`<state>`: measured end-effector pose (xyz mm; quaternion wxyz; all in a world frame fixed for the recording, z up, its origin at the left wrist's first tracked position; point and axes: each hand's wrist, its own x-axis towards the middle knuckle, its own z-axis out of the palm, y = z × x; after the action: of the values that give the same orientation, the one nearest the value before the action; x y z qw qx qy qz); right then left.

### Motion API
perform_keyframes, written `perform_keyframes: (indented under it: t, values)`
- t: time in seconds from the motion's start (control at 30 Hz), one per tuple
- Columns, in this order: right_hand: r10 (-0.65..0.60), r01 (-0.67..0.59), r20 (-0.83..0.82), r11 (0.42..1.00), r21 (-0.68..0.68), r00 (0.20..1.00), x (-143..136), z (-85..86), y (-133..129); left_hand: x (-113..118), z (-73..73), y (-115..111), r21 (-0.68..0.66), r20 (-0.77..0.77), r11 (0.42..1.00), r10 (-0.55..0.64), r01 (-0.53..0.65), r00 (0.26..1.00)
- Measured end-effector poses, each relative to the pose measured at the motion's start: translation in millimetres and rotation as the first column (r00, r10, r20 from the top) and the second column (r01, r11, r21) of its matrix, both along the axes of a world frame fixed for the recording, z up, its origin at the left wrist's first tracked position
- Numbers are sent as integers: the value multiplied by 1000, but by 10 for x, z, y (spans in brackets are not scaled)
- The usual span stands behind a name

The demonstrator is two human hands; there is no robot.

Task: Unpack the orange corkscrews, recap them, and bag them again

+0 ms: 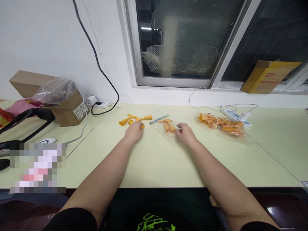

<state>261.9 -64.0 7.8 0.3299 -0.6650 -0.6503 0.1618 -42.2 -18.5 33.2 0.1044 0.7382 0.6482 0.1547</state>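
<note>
My left hand (134, 131) is closed around a yellow plastic piece (142, 127), with only its end showing past the fingers. Just behind that hand lie several loose yellow horn-shaped plastic pieces (124, 122) with flared ends. To the right, a clear plastic bag (157, 127) lies flat on the table. Inside it are orange-yellow horn-shaped pieces (167, 125), and a blue-green printed strip (159, 119) runs along its top left edge. My right hand (186, 133) pinches the bag's right edge between thumb and fingers.
More bagged yellow pieces (222, 124) lie on the right of the pale table (158, 163). Behind them is a power strip (237, 117) with white cables. On the left stand an open cardboard box (69, 110), a black cable (96, 61) and a black curved frame (36, 114).
</note>
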Motion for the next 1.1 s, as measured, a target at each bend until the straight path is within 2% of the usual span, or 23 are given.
perform_keyframes:
  t: [0.07, 0.13, 0.2, 0.27, 0.33, 0.43, 0.5, 0.57, 0.63, 0.7, 0.77, 0.83, 0.93, 1.0, 1.03, 1.1]
  values:
    - [-16, 16, -11, 1000, -7, 1000, 89, 85, -38, -4, 12, 1, 102, 77, 995, -18, 10, 997]
    - [-59, 65, -83, 996, 68, 995, 184, 160, -74, -2, 32, 3, 277, 202, 961, -37, -21, 979]
    - [-102, 148, -214, 966, 213, 972, 253, 217, -106, 11, 57, -7, 472, 345, 877, -94, -87, 934]
    - [-66, 194, -345, 916, 351, 936, 267, 254, -138, 48, 81, -46, 616, 432, 780, -215, -112, 876]
    - [34, 157, -389, 881, 447, 921, 215, 275, -177, 128, 97, -128, 701, 437, 711, -369, -54, 821]
    - [191, -20, -243, 823, 568, 951, 61, 298, -240, 341, 98, -319, 742, 430, 666, -564, 80, 705]
    - [233, -129, -85, 767, 629, 969, -25, 316, -270, 519, 81, -453, 710, 498, 685, -652, 162, 572]
    - [215, -177, 23, 732, 658, 976, -56, 339, -283, 679, 56, -550, 598, 689, 778, -621, 191, 374]
    - [213, -196, 55, 728, 657, 975, -30, 365, -286, 787, 30, -587, 435, 858, 873, -476, 221, 192]
    - [298, -261, 48, 734, 627, 953, 20, 389, -290, 831, 11, -571, 280, 953, 928, -300, 246, 50]
    - [431, -360, 8, 742, 566, 902, 54, 402, -306, 828, 5, -531, 159, 987, 953, -148, 258, -63]
    - [534, -433, -82, 757, 489, 841, 55, 403, -331, 806, 8, -502, 64, 991, 955, -27, 289, -131]
    - [577, -452, -284, 796, 402, 766, 57, 404, -360, 783, 8, -509, -4, 989, 923, 60, 384, -134]
    - [550, -393, -430, 827, 402, 716, 117, 432, -358, 783, -9, -538, 15, 998, 904, 11, 428, -59]
    - [524, -339, -505, 844, 416, 685, 173, 457, -350, 785, -23, -556, 49, 998, 900, -66, 432, 24]
    - [454, -209, -640, 882, 423, 620, 322, 520, -323, 794, -53, -597, 160, 906, 876, -314, 455, 286]
